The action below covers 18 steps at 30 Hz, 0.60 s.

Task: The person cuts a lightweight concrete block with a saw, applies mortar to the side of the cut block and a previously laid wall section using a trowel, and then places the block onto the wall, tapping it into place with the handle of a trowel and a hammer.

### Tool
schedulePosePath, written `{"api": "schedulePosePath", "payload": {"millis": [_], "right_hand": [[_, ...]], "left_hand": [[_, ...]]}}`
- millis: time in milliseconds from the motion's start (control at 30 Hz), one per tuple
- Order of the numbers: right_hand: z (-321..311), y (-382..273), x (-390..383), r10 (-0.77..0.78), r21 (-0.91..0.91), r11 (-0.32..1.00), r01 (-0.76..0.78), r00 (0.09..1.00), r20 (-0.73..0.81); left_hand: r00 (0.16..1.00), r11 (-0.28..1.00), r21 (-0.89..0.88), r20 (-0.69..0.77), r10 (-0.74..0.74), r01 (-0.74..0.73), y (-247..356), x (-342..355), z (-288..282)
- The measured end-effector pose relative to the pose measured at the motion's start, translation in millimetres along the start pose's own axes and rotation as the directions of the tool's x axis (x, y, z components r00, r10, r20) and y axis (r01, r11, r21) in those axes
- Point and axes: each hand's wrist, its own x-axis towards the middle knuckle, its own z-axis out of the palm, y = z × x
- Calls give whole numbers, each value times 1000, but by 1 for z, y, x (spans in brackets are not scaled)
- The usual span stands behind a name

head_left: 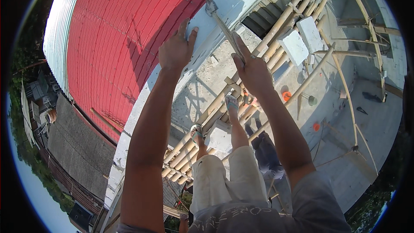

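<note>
A pale lightweight block (227,7) lies on top of the wall in front of me, beside the red roof. My left hand (177,49) is at the block's near left edge, thumb and forefinger apart, holding nothing; whether it presses on the block I cannot tell. My right hand (254,71) is wrapped around the long handle of a hammer-like tool (224,28). Its grey head reaches over the block, and its exact shape is hard to make out. Rough grey concrete (207,84) shows just below the wall top.
My feet stand on bamboo poles (183,157) high above a floor. One white block (219,137) lies between my feet, and two more blocks (294,46) rest on poles at right. A person (266,153) is below. Orange buckets (286,96) stand lower down. Red roofing (116,30) slopes at left.
</note>
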Motion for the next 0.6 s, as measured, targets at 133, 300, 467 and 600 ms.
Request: {"api": "schedulePosePath", "payload": {"millis": [133, 300, 467, 600], "right_hand": [[13, 12, -6, -187, 114, 966, 231, 933, -306], [-2, 6, -5, -23, 181, 983, 28, 999, -32], [12, 21, -23, 23, 568, 813, 128, 968, -251], [-8, 45, -22, 234, 842, 539, 28, 955, -181]], "left_hand": [[1000, 1000, -15, -19, 11, -11, 2, 0, 0], [1000, 1000, -25, 15, -18, 18, 2, 0, -1], [992, 943, -311, -74, 98, -116, -29, 10, 2], [985, 778, -626, 94, 148, -56, -27, 18, -21]]}}
